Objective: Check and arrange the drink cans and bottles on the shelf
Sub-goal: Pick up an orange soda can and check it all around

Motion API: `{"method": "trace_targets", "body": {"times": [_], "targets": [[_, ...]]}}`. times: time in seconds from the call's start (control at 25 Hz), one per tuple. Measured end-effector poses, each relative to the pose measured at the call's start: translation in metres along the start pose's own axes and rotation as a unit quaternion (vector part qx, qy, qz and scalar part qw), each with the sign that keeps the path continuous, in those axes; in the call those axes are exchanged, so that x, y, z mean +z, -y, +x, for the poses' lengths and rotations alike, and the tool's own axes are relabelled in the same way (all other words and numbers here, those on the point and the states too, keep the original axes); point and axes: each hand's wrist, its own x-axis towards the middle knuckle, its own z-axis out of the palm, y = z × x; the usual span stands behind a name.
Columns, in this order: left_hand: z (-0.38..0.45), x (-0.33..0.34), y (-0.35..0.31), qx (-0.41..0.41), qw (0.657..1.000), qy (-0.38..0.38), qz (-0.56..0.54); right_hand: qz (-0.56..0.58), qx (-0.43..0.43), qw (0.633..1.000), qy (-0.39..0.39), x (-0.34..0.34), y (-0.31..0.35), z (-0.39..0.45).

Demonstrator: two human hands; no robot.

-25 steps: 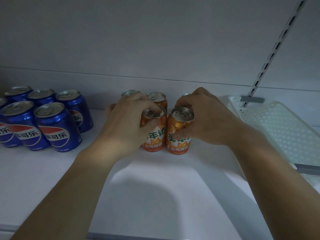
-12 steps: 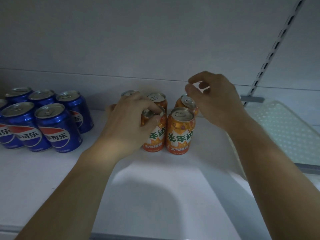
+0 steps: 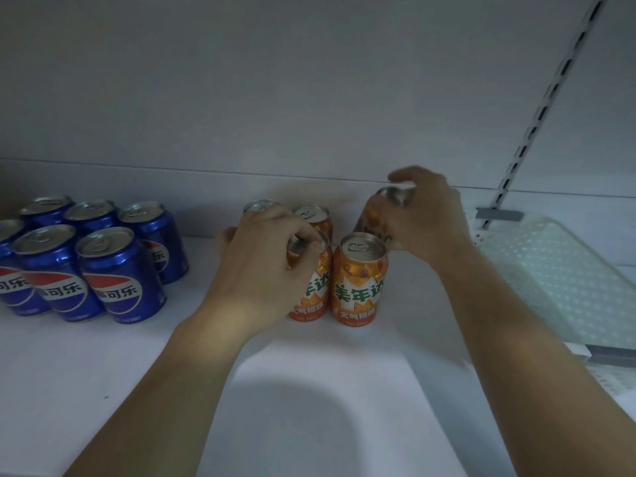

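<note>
Several orange soda cans stand in the middle of the white shelf [image 3: 309, 407]. My left hand [image 3: 261, 266] grips the front-left orange can [image 3: 311, 290] by its top and side. Beside it the front-right orange can [image 3: 359, 280] stands free with its label facing me. My right hand [image 3: 426, 215] holds a rear-right orange can [image 3: 377, 215] by its top, tilted and blurred, behind the front-right can. Two more orange cans [image 3: 313, 216] stand in the back row, partly hidden by my left hand.
A group of several blue cola cans [image 3: 117, 273] stands at the left of the shelf. A white perforated tray [image 3: 557, 280] lies at the right, under a slotted metal upright [image 3: 537, 111]. The grey back wall is close behind the cans.
My right hand let go of the front-right orange can, rose, moved back and took hold of the rear-right can, which now tilts. My left hand stayed on the front-left can.
</note>
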Motion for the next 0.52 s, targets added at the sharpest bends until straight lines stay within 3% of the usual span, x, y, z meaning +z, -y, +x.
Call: {"method": "trace_targets", "body": {"times": [0.12,0.28,0.36,0.44,0.48,0.52], "targets": [[-0.002,0.003,-0.011,0.024,0.997,-0.062,-0.039,0.059,-0.088,0.993,-0.056,-0.035,0.016,-0.002],[-0.009,0.008,-0.044,0.021,0.954,-0.143,-0.264,0.212,-0.183,0.958,-0.051,-0.080,0.045,-0.023],[-0.014,0.007,-0.063,-0.056,0.873,-0.093,-0.475,0.247,-0.219,0.944,-0.004,-0.088,0.053,-0.037],[-0.019,0.002,-0.079,-0.136,0.738,0.027,-0.661,0.264,-0.241,0.932,0.056,-0.088,0.059,-0.048],[-0.022,0.000,-0.085,-0.161,0.682,0.065,-0.711,0.268,-0.242,0.930,0.074,-0.085,0.060,-0.050],[-0.024,0.000,-0.088,-0.172,0.647,0.080,-0.738,0.273,-0.237,0.929,0.081,-0.083,0.060,-0.052]]}}
